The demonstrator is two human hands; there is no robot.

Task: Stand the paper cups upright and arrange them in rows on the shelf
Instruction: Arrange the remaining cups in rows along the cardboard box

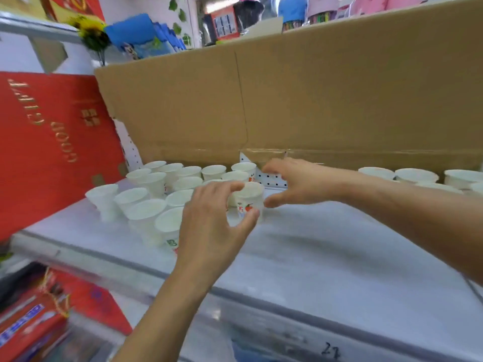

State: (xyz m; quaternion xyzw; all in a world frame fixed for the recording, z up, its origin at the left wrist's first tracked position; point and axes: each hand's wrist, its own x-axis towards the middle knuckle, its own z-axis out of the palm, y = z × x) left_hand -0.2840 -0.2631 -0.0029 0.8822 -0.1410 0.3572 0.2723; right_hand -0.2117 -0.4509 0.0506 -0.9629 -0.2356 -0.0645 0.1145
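Head view. My left hand (209,226) curls thumb and forefinger round one cup (249,198). The hold is light, and a gap shows between palm and cup wall. My right hand (295,181) is spread wide and holds nothing. Its thumb lies just beside the same cup on the right side. The cup stands upright on the shelf (326,244), at the right end of the left group (153,178).

Risks, as I judge them:
- The cup is thin paper, so a harder pinch would dent the wall or rim.
- My left wrist hangs over the front cups of the group. A careless drop or sideways shift would knock them, and they stand close enough to topple one another.
- The right thumb could tip the cup if it pushes high on the wall.
- The group is uneven, not in true rows. Sliding this cup in tight may shove its neighbours out of line.

Count:
- Hands: two.
- Cup in hand: one.
- Left group: about fifteen, all upright as far as shown. My hand hides some.
- Right group (415,176): about five, near the cardboard (313,100) and cut off by the frame edge.
- Red box (52,152): one, at the left end.
- Cups on their side: none seen.
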